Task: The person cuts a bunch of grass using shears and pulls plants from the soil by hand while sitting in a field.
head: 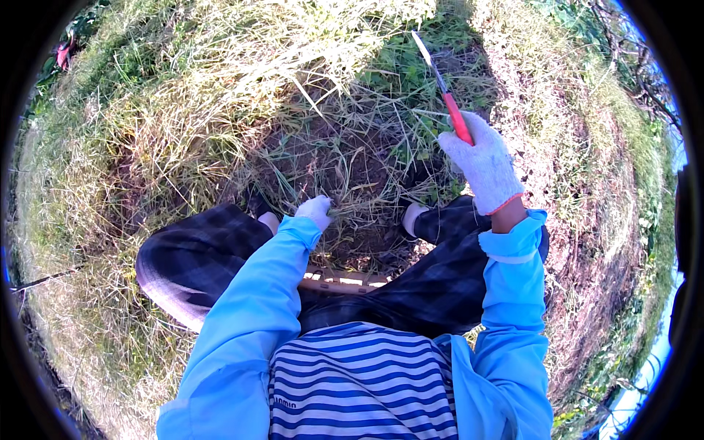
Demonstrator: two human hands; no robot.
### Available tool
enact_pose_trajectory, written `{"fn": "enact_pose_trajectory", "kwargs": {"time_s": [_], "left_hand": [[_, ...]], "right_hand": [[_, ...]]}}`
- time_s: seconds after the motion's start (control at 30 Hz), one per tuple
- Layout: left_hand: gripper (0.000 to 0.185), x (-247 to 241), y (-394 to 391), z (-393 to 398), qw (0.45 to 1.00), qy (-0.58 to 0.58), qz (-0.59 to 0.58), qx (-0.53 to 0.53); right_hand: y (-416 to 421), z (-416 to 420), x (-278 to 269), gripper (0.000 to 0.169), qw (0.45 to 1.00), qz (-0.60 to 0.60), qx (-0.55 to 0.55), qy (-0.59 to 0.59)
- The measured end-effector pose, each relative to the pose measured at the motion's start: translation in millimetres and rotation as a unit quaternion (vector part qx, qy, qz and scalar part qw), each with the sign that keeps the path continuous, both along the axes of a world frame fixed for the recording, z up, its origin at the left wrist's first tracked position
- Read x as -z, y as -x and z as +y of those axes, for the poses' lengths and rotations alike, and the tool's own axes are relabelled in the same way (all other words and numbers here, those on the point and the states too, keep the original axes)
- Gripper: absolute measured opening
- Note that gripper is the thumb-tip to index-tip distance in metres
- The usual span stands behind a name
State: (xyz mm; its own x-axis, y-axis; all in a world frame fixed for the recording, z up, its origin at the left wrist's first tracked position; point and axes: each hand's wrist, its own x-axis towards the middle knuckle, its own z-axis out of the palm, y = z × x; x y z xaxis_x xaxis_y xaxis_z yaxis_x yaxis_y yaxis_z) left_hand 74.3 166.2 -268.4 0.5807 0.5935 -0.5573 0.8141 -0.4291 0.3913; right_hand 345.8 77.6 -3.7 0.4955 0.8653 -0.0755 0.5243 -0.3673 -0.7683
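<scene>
My right hand (484, 159), in a white knit glove with an orange-red cuff edge, is closed round the red handle of a bladed hand tool (446, 91). Its narrow metal blade points up and away over the grass; its exact kind cannot be told. Low between my feet, my left hand (314, 212), also in a pale glove, is curled beside cut or loose grass stems (357, 206). Whether its fingers grip some of the stems is not plain. Dark soil (324, 143) shows under thin green and dry blades before me.
Below me is a tan slatted seat or crate (344, 281), partly hidden by my dark trousers. My feet (412, 219) rest on either side of the soil patch. Dry, tangled grass (220, 93) spreads at the left; a straw-littered strip (561, 181) runs along the right.
</scene>
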Motion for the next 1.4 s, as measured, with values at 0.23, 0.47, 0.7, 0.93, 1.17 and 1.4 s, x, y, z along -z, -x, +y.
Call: {"fn": "enact_pose_trajectory", "kwargs": {"time_s": [0.23,0.47,0.7,0.93,1.17,1.4], "left_hand": [[0.045,39,1,-2,0.989,-0.115,-0.091,-0.014],[0.058,-4,-36,-4,0.951,0.109,-0.224,-0.182],[0.043,49,1,14,0.949,0.124,-0.214,-0.196],[0.051,54,-3,11,0.959,0.045,-0.154,-0.235],[0.042,15,-4,15,0.966,-0.029,-0.084,-0.244],[0.037,-22,-10,12,0.954,-0.061,-0.073,-0.283]], "right_hand": [[-6,-1,6,0.048,1.0,-0.02,-0.011,0.02],[-14,-13,9,0.048,0.998,-0.053,-0.002,0.02],[0,-3,7,0.047,0.998,-0.027,-0.041,0.029],[4,-1,9,0.045,0.995,-0.067,-0.067,0.028],[13,1,2,0.042,0.995,-0.057,-0.075,0.023],[15,2,8,0.04,0.995,-0.054,-0.085,-0.019]]}}
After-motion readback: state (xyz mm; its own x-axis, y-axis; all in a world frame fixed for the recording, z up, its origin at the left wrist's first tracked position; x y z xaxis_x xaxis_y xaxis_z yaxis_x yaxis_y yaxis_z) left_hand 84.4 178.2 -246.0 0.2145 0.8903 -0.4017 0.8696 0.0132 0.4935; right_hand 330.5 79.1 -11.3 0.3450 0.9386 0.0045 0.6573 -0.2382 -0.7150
